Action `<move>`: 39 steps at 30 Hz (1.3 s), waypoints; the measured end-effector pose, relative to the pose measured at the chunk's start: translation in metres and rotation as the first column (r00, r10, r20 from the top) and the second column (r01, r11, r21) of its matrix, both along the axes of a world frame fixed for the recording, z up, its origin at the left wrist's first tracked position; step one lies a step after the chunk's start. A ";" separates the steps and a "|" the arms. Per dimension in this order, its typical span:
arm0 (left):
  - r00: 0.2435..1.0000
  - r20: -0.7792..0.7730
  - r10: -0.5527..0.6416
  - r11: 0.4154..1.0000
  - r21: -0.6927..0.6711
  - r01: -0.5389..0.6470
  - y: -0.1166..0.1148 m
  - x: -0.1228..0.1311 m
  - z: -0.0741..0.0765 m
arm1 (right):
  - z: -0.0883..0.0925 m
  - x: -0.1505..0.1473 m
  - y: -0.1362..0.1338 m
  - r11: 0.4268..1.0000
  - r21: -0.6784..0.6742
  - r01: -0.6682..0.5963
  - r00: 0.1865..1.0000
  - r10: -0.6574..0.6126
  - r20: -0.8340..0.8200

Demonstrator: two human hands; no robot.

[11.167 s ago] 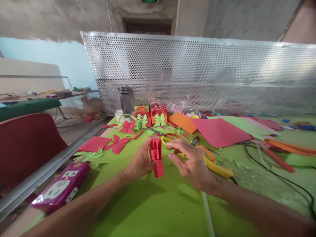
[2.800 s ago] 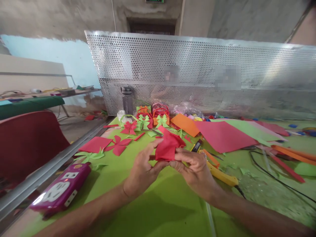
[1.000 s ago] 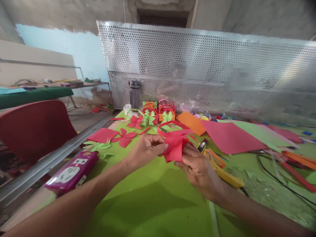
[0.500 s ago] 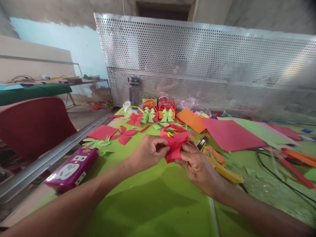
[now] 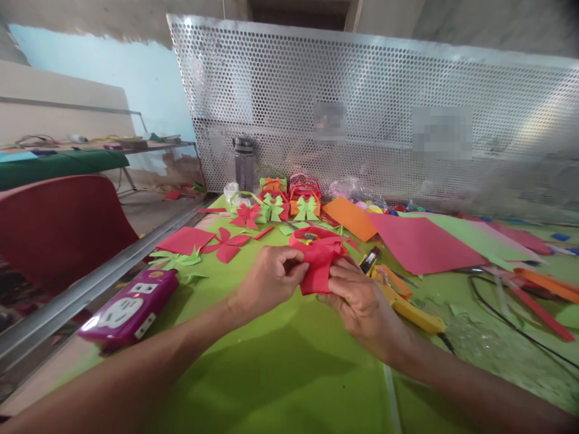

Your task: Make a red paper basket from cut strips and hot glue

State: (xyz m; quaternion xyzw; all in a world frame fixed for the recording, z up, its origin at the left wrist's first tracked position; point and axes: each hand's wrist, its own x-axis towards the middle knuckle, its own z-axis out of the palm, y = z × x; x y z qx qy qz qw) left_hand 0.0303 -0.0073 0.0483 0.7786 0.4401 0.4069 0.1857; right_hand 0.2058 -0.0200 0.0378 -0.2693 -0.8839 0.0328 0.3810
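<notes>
Between my hands, above the green tabletop (image 5: 253,374), is a small red basket (image 5: 315,276) of felt or paper, with a looped handle rising at its far side. My left hand (image 5: 275,274) pinches its left edge between thumb and fingers. Curled around its right side is my right hand (image 5: 359,295), fingers behind and thumb below. Just right of that hand lie a yellow glue gun (image 5: 414,310) and a cutter knife (image 5: 371,260). Several finished little baskets with bows (image 5: 306,208) stand at the back.
A purple power strip (image 5: 131,307) lies at the left. Near it are a red petal cutout (image 5: 226,244) and green cut pieces (image 5: 178,259). Red sheets (image 5: 425,244) and an orange sheet (image 5: 350,218) spread to the right. A bottle (image 5: 244,163) stands before the perforated metal panel (image 5: 280,78).
The red basket has turned slightly, so its front face looks flatter and squarer. Both hands keep their hold in nearly the same place. The view has shifted a little.
</notes>
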 end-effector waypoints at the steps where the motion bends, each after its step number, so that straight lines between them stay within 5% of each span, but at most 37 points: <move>1: 1.000 0.000 0.002 1.000 0.002 -0.002 0.000 0.000 0.000 | -0.001 0.000 0.000 1.000 0.006 0.000 1.000 0.000 0.001; 17: 0.998 0.007 -0.064 0.998 -0.008 0.064 -0.002 -0.001 0.002 | 0.000 0.003 0.000 0.992 0.039 0.116 0.992 -0.113 -0.061; 28: 0.977 -0.157 -0.145 0.966 0.192 0.174 -0.004 0.001 0.001 | -0.002 0.006 0.004 0.989 0.029 0.148 0.989 -0.149 0.022; 39: 0.957 -0.165 -0.238 0.958 0.119 0.259 -0.007 0.001 0.005 | -0.004 0.007 0.003 0.979 0.092 0.183 0.979 -0.190 0.079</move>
